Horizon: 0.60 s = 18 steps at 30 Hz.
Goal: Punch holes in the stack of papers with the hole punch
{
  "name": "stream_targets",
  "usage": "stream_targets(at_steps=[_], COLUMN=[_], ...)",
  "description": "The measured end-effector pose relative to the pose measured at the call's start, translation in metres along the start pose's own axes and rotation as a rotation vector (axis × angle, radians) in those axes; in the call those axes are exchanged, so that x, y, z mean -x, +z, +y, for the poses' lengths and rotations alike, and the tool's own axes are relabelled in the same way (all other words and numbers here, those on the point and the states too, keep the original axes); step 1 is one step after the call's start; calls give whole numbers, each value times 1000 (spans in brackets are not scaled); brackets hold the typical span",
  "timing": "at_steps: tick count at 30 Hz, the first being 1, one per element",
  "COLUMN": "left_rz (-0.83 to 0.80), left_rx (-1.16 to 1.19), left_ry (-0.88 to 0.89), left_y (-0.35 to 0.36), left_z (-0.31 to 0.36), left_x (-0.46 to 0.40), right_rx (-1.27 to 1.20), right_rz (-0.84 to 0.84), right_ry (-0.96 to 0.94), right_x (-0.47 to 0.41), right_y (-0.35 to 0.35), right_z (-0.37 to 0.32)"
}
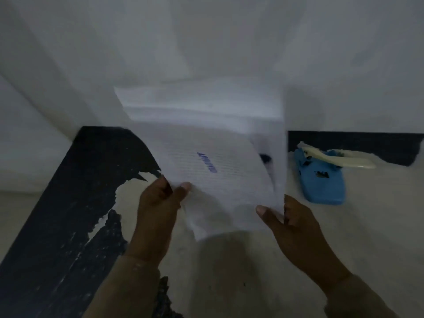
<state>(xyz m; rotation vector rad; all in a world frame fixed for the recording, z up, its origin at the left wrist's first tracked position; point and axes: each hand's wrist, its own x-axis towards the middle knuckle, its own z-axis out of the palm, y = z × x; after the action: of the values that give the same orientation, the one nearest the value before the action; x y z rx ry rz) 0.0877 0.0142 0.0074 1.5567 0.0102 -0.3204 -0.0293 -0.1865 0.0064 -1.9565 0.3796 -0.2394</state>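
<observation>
The stack of papers (213, 161) is up off the floor between your hands, blurred, its far part curling up against the white wall (206, 42). You can make out faint ruled lines and a blue stamp, but no words. Your left hand (158, 203) pinches the near left edge, thumb on top; your right hand (296, 228) pinches the near right edge the same way. The sheets hide the floor behind them and part of a dark object at their right edge. The hole punch (321, 177), blue with a cream lever, lies on the floor to the right, apart from the paper, near the wall. Bare pale floor (229, 271) lies open below your hands; dark flaking paint (68, 203) covers the left.
</observation>
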Motion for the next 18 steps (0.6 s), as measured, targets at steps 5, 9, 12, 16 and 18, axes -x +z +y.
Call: stream_targets(at_steps=[5, 9, 12, 16, 18], left_rz=[12, 20, -7, 21, -3], left_rx=[-128, -128, -134, -166, -147], left_ry=[284, 229, 116, 175, 111], left_y=[27, 38, 41, 42, 45], left_z=[21, 5, -11, -15, -18], left_x=[4, 11, 16, 17, 18], right_rx=[-30, -146, -238, -208, -208], right_rz=[201, 214, 158, 204, 176], right_ry=[-167, -148, -65, -106, -60], right_x=[-20, -22, -20, -26, -25], right_y=[-18, -10, -1, -7, -5], right_z=[-15, -7, 2, 5, 9])
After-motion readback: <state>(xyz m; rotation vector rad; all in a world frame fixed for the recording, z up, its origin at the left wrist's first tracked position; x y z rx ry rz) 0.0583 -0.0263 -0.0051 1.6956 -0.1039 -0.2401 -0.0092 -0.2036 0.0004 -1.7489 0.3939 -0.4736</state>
